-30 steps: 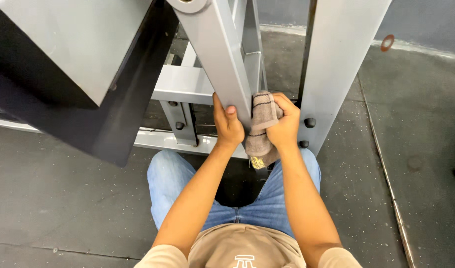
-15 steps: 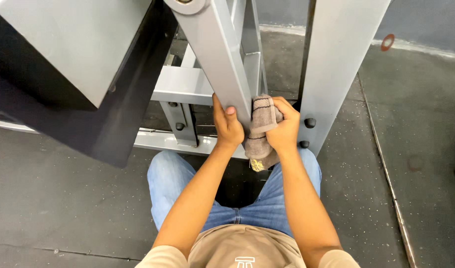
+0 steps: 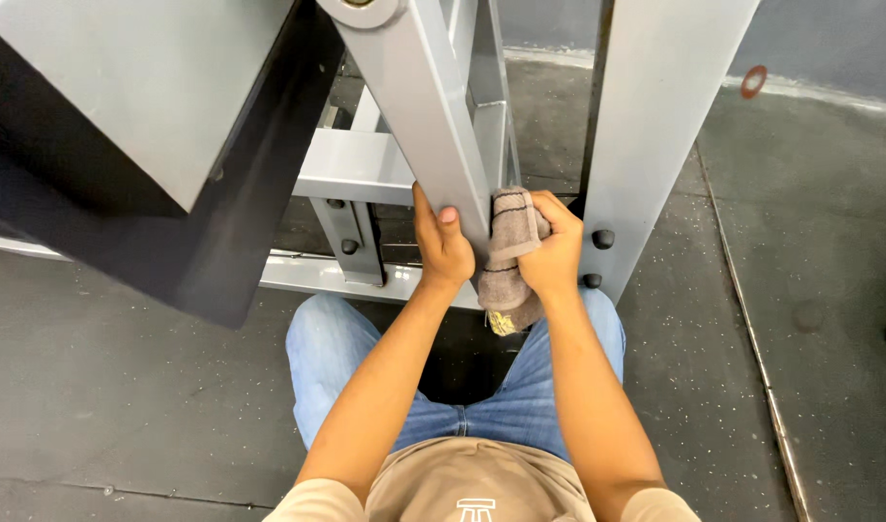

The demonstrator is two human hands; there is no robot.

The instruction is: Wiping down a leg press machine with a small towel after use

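Head view: both hands (image 3: 501,246) on slanted grey bar (image 3: 433,126), right clutching cloth (image 3: 508,253).

Grey machine frame (image 3: 385,275) on speckled floor (image 3: 124,406)

slanted bar (image 3: 433,126): grey painted metal, smooth, satin | cloth (image 3: 508,253): brown-grey towelling, soft, matt, dark stripes | upright post (image 3: 655,135): same painted metal, black bolt heads | floor (image 3: 104,406): dark speckled rubber, matt, rough
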